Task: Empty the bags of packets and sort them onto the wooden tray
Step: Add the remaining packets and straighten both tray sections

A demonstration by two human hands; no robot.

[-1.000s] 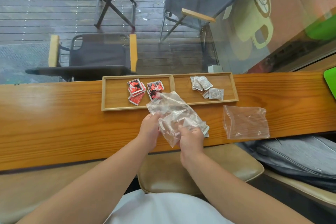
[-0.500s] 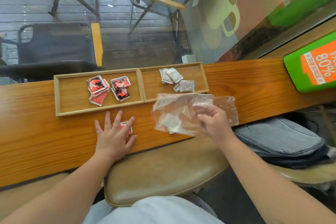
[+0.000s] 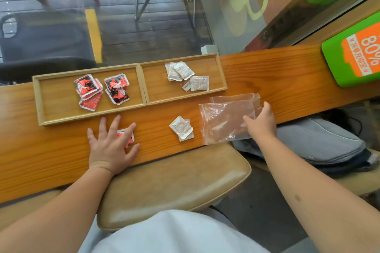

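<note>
The sorting looks well advanced but not finished. The wooden tray [image 3: 90, 118] has two compartments: the left one holds a loose pile of red packets [image 3: 100, 90], and the right one holds a smaller group of white packets [image 3: 186, 76], so each kind has its own side. Two clear plastic bags [image 3: 228, 121] lie flat on the desk [image 3: 30, 150] just right of the tray's near corner, one partly over the other, and both appear empty, though the film is wrinkled and a thin packet inside could be missed. The right hand [image 3: 260, 122] rests on the top bag with its fingers [image 3: 267, 106] spread and loose, pressing or laying the bag down rather than pinching it. Still off the tray are two white packets [image 3: 182, 128], stacked on the desk between the hands, just in front of the right compartment, and one red packet [image 3: 125, 136] lying under the left hand [image 3: 112, 146]. That hand is flat on the desk, fingers splayed over the packet and touching it, not yet closed around it. Judging from this, the emptying of the bags seems complete, and what remains is to move the red packet into the left compartment and the white pair into the right one.
</note>
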